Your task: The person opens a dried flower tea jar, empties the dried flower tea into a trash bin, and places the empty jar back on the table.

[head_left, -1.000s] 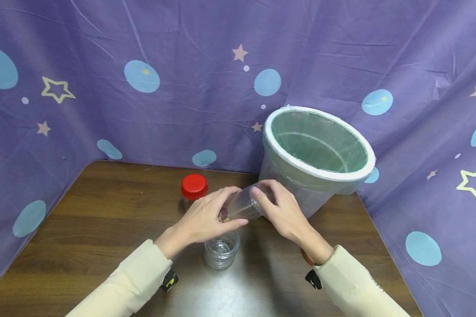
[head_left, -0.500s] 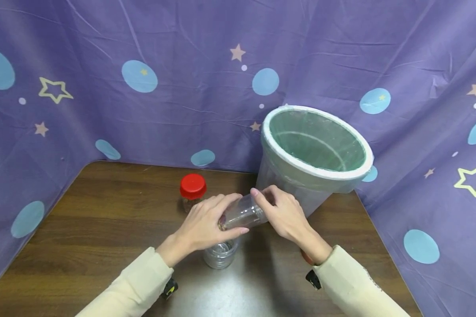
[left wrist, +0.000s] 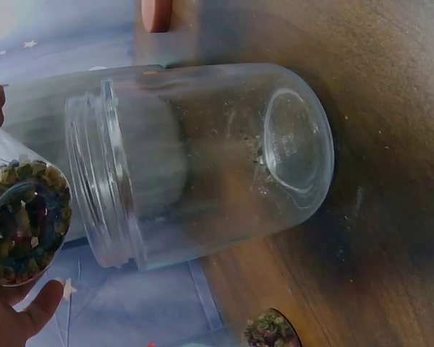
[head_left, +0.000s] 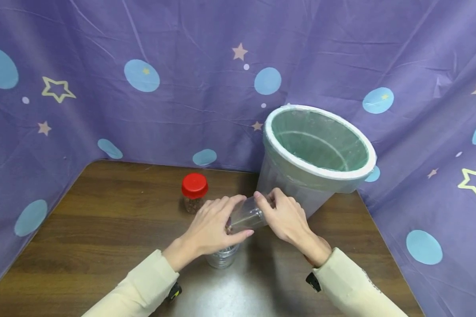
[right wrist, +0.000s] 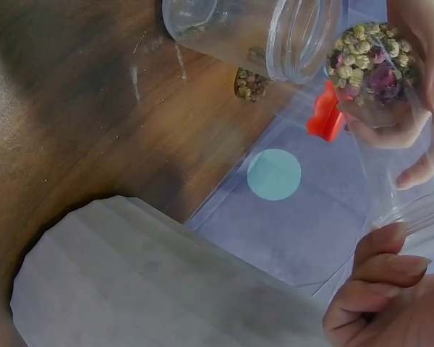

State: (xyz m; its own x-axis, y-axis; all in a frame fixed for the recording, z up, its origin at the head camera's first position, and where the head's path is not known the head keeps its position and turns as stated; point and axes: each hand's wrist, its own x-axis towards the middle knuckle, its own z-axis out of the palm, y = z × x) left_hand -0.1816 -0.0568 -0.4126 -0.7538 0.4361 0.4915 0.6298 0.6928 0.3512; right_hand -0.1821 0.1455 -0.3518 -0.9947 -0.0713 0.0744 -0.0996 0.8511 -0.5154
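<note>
A clear jar point(head_left: 249, 214) hangs tilted between my two hands. My left hand point(head_left: 211, 225) grips its base end, with fingers over the far side and thumb along the near side. My right hand point(head_left: 284, 219) holds the neck end, its fingertips curled at the threaded rim. Dried flowers point(right wrist: 372, 65), yellowish buds and dark pink blossoms, gather at the held jar's base. Below my left hand a second clear jar point(left wrist: 210, 144) stands upright and uncovered on the table, with a few crumbs inside. My left hand partly hides it in the head view.
Behind my left hand stands a jar with a red lid point(head_left: 195, 185) and dried contents. A large pale bin point(head_left: 287, 176) with a white rim and clear liner stands at the back right. An orange-brown round piece point(left wrist: 157, 14) lies by my right wrist. Purple curtains point(head_left: 162, 119) surround the table.
Both hands have lowered slightly with the held jar between them. My left hand has shifted a little right, covering more of the uncovered jar and exposing more of the red-lidded one.
</note>
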